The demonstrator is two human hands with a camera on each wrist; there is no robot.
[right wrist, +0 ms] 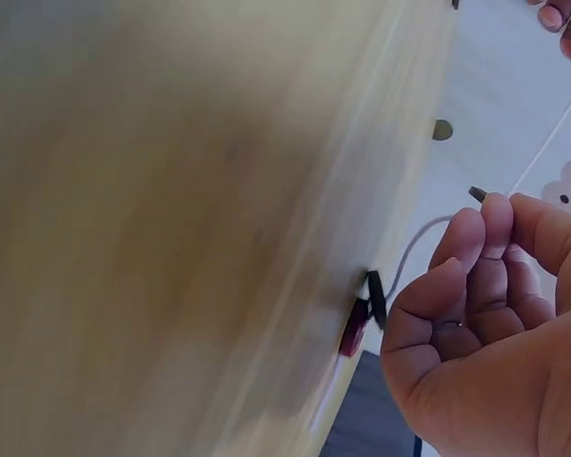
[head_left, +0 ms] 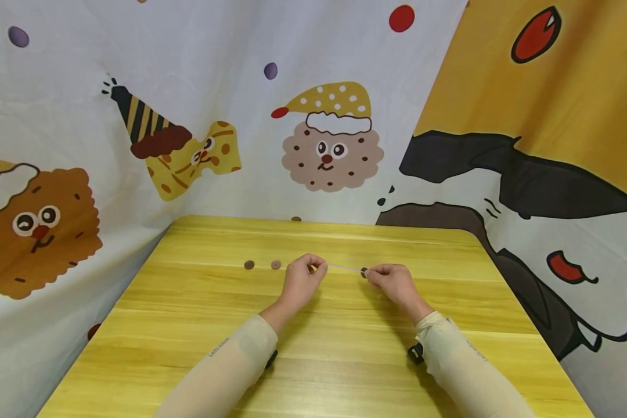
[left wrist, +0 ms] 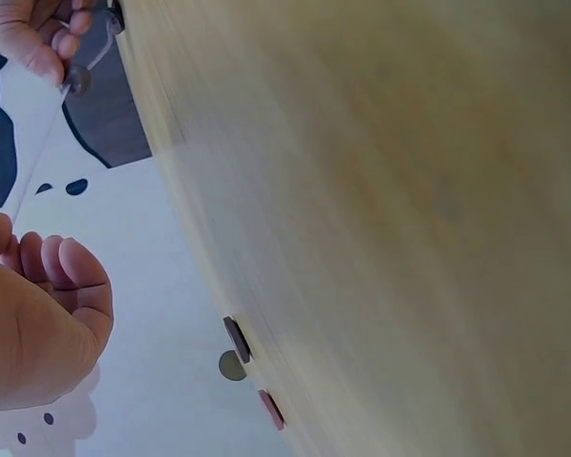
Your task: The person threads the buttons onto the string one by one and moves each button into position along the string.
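A thin pale thread (head_left: 342, 267) is stretched just above the yellow wooden table (head_left: 313, 348) between my two hands. My left hand (head_left: 316, 266) pinches its left end. My right hand (head_left: 370, 273) pinches the other end, where a small dark button (head_left: 364, 271) sits on the thread. In the right wrist view the curled fingers (right wrist: 471, 248) hold the thread (right wrist: 542, 152) beside that button (right wrist: 477, 193). In the left wrist view my left hand (left wrist: 48, 314) is at the lower left, and the button (left wrist: 76, 81) is at the top.
Two small round buttons, one dark (head_left: 248, 265) and one reddish (head_left: 276, 265), lie on the table left of my left hand. Cartoon-print cloth (head_left: 313, 116) hangs close behind and on both sides of the table.
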